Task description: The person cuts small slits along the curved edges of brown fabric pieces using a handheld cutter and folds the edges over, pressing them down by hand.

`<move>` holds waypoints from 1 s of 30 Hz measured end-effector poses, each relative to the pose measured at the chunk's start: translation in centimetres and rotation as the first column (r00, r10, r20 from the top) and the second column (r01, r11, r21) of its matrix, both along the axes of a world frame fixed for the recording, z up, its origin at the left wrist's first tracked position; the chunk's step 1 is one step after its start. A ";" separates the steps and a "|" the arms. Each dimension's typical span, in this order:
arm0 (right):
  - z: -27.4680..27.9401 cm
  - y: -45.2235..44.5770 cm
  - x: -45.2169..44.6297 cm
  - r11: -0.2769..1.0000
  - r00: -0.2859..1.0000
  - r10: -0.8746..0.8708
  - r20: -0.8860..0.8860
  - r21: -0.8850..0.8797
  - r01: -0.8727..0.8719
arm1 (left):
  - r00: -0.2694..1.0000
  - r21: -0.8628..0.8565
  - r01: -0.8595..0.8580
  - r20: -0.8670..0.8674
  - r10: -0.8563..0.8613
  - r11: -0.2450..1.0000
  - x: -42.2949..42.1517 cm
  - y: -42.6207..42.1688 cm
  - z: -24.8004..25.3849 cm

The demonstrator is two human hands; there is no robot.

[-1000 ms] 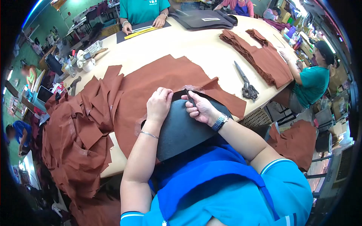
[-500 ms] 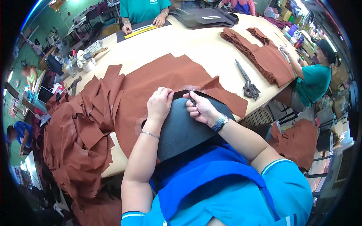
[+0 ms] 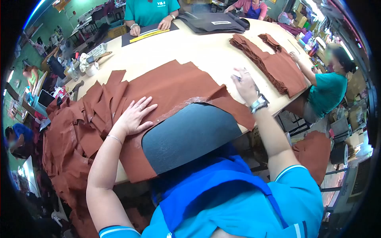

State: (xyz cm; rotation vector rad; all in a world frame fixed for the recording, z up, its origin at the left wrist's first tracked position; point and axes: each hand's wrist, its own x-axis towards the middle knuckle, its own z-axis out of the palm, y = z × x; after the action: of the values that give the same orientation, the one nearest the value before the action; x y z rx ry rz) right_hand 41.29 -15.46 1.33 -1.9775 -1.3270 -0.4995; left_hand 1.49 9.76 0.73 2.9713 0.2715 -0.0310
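My left hand (image 3: 137,116) lies flat with fingers spread on a reddish-brown sheet of material (image 3: 170,85), just left of a dark panel. That smooth dark panel (image 3: 190,137) has a curved upper edge and rests at the table's near edge, with brown material around its top and left side. Shiny clear film (image 3: 192,100) shows along the curve. Raised over the table to the right, my right hand (image 3: 245,85) is blurred, its fingers curled around something small and dark that I cannot make out. It covers most of the place where the scissors lay.
Crumpled brown material (image 3: 75,146) hangs over the table's left side. A stack of brown pieces (image 3: 274,65) lies to the right, near a seated co-worker (image 3: 331,83). Opposite, another person's hands (image 3: 164,23) touch a yellow ruler (image 3: 149,35). A white pot (image 3: 92,69) with a brush stands at left.
My left hand has left the panel's top edge and now lies flat on the brown sheet. My right hand has moved away from the panel, up and right toward the scissors.
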 end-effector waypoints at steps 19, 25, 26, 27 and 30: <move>-0.7 -2.6 -13.5 0.860 0.911 0.375 -0.170 -0.304 -0.410 | 0.714 0.126 -0.688 -0.059 0.697 0.715 1.4 -9.5 0.2; 1.2 -3.4 -11.3 0.623 0.771 0.281 -0.571 -0.502 -0.599 | 0.654 0.254 -0.632 -0.333 0.680 0.732 -4.7 -17.8 5.1; 1.5 -3.3 -10.6 0.617 0.762 0.273 -0.587 -0.501 -0.607 | 0.636 0.219 -0.604 -0.446 0.629 0.766 -4.9 -18.1 6.9; 1.0 -3.3 -9.4 0.618 0.740 0.381 -0.554 -0.443 -0.650 | 0.687 0.220 -0.554 -0.422 0.591 0.803 -4.9 -17.9 7.0; 3.0 -2.4 -8.7 0.627 0.830 0.367 -0.420 -0.547 -0.555 | 0.878 0.233 -0.383 -0.207 0.430 0.894 -3.5 -16.7 6.8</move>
State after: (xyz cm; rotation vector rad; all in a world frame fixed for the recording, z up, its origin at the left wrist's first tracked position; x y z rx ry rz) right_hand 32.58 -17.90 4.28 -1.9765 -1.9173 0.5640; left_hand -2.01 -6.94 7.53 3.0161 0.9830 -0.3571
